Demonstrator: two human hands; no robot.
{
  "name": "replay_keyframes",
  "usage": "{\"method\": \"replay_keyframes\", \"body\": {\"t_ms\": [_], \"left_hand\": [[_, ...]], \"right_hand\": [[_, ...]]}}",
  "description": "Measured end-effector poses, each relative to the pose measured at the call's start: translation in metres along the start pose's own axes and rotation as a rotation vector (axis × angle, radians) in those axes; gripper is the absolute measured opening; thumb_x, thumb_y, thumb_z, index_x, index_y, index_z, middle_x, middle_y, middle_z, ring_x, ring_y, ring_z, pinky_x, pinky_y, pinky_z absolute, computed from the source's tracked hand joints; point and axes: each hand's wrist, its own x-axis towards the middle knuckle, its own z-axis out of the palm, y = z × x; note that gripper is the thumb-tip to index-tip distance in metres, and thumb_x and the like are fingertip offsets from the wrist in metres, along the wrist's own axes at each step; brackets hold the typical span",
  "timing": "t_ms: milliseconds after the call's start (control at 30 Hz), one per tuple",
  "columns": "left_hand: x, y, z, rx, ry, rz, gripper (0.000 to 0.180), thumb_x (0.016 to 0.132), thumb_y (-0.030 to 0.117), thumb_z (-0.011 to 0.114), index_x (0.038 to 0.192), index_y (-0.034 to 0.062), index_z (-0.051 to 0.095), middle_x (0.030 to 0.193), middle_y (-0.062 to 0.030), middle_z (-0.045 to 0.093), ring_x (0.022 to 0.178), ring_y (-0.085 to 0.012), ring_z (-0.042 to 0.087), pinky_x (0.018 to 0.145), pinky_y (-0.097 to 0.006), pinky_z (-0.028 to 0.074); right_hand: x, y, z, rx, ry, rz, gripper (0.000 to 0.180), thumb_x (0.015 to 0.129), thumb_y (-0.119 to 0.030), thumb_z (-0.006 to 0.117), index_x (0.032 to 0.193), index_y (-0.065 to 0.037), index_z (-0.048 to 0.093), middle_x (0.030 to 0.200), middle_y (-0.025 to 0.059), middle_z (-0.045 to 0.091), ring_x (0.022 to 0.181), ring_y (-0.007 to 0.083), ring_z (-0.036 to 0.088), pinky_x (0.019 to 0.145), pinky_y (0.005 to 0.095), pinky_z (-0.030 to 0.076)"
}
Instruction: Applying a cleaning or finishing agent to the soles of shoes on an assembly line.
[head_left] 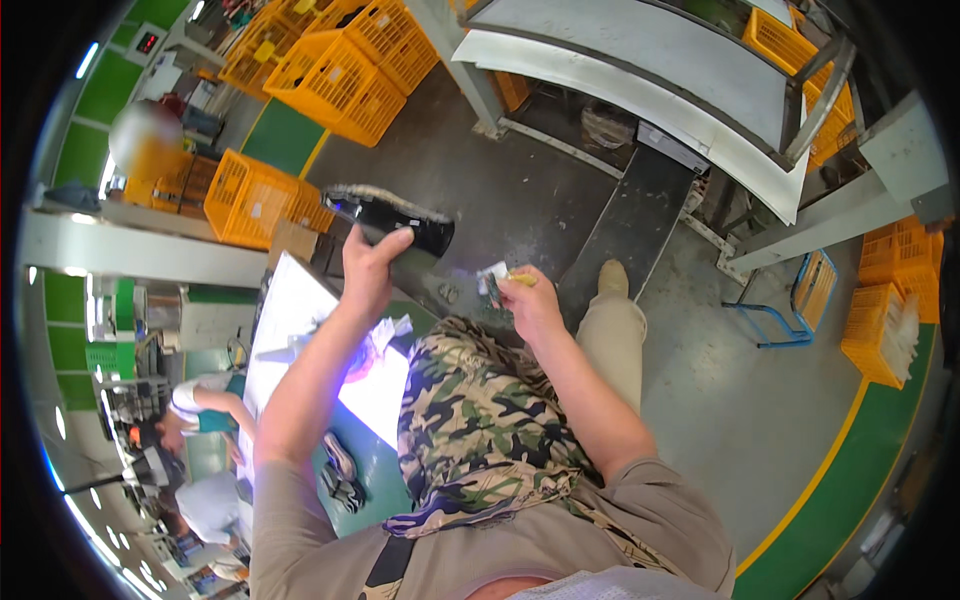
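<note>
Camouflage apron (480, 420) covers the lap. Left hand (368, 272) clamps a black shoe (392, 218) aloft over the floor, long axis near level, toe pointing right. Right hand (528, 300), apart, pinches a small yellow-white piece (500, 280). Risk: the one-handed hold could slip, dropping the shoe.

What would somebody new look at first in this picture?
Probably the black shoe the left hand holds up in the middle, with the right hand beside it pinching a small yellow and white thing. Then the bright orange crates stacked at the upper left.
</note>
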Motion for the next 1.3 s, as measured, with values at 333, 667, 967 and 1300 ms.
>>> {"method": "replay_keyframes", "body": {"t_ms": [333, 667, 967, 1300], "left_hand": [[0.247, 0.034, 0.204, 0.471, -0.106, 0.083, 0.040, 0.070, 0.020, 0.086, 0.099, -0.0019, 0.069, 0.092, -0.0098, 0.071, 0.083, -0.0199, 0.068, 0.072, -0.035, 0.054], [0.355, 0.021, 0.335, 1.382, 0.053, 0.662, 0.054, 0.074, 0.036, 0.083, 0.115, 0.0032, 0.070, 0.104, -0.0163, 0.073, 0.096, -0.0277, 0.071, 0.084, -0.036, 0.055], [0.184, -0.018, 0.200, 0.794, -0.243, 0.540, 0.055, 0.071, 0.029, 0.084, 0.116, 0.0029, 0.067, 0.107, -0.0150, 0.072, 0.097, -0.0276, 0.071, 0.088, -0.034, 0.055], [-0.289, -0.176, -0.276, 0.926, 0.559, -0.311, 0.054, 0.075, 0.024, 0.082, 0.121, 0.0029, 0.066, 0.113, -0.0126, 0.071, 0.104, -0.0230, 0.068, 0.092, -0.036, 0.052]], "right_hand": [[0.048, -0.020, -0.061, 0.027, 0.233, -0.084, 0.024, 0.079, 0.000, 0.075, 0.088, -0.007, 0.054, 0.075, 0.0024, 0.060, 0.061, 0.0118, 0.055, 0.056, 0.0290, 0.050], [0.053, -0.026, -0.060, 0.150, 0.162, -0.110, 0.024, 0.080, 0.002, 0.075, 0.088, -0.006, 0.054, 0.079, 0.0043, 0.060, 0.067, 0.0136, 0.057, 0.060, 0.0323, 0.051], [0.058, -0.003, -0.066, -0.068, 0.186, -0.130, 0.020, 0.080, 0.002, 0.072, 0.091, -0.004, 0.056, 0.082, 0.0055, 0.062, 0.069, 0.0155, 0.061, 0.061, 0.0313, 0.053], [0.084, 0.017, -0.104, -0.217, -0.002, 0.125, 0.007, 0.090, -0.005, 0.068, 0.096, 0.000, 0.066, 0.088, 0.0098, 0.067, 0.074, 0.0198, 0.062, 0.068, 0.0335, 0.053]]}}
